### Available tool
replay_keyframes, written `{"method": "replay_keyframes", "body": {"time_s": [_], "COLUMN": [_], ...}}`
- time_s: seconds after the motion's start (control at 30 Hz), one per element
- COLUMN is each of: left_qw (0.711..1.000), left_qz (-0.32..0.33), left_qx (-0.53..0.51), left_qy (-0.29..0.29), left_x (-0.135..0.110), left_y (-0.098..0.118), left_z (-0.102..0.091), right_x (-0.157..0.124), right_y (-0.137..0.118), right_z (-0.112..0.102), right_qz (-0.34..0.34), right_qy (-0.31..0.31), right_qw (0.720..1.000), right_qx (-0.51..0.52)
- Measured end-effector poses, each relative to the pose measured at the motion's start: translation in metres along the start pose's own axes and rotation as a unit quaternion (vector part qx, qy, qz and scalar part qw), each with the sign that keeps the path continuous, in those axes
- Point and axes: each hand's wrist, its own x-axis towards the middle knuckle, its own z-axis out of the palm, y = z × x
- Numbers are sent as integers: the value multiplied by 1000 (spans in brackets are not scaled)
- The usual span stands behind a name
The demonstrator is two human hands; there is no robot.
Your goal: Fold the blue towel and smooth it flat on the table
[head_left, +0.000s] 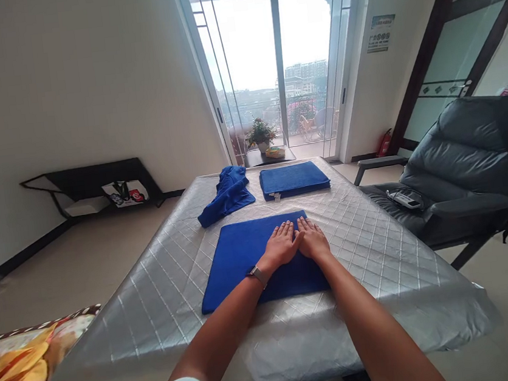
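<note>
A blue towel lies spread flat on a bed with a silver quilted cover. My left hand and my right hand rest side by side on its right half, palms down, fingers stretched out flat. A watch sits on my left wrist. Farther back lie a neatly folded blue towel and, to its left, a crumpled blue towel.
A dark leather recliner with a remote on its seat stands right of the bed. A glass balcony door and a potted plant are beyond the bed. A low black shelf stands at the left wall. A patterned cushion lies at the lower left.
</note>
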Motion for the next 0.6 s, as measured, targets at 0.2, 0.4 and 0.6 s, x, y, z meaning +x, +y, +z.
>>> {"method": "replay_keyframes", "body": {"time_s": [0.2,0.4,0.6], "left_qw": [993,972,968], "left_qz": [-118,-231,-247], "left_qx": [15,48,51], "left_qy": [-9,19,14], "left_x": [-28,-56,-59], "left_y": [-80,-151,-164], "left_z": [-21,-39,-37], "right_x": [2,1,3], "right_y": [-5,-4,-2], "right_z": [-3,-4,-1], "right_qz": [21,20,15], "right_qy": [-14,-13,-17], "right_qw": [1000,1000,1000], "right_qx": [16,12,-18]}}
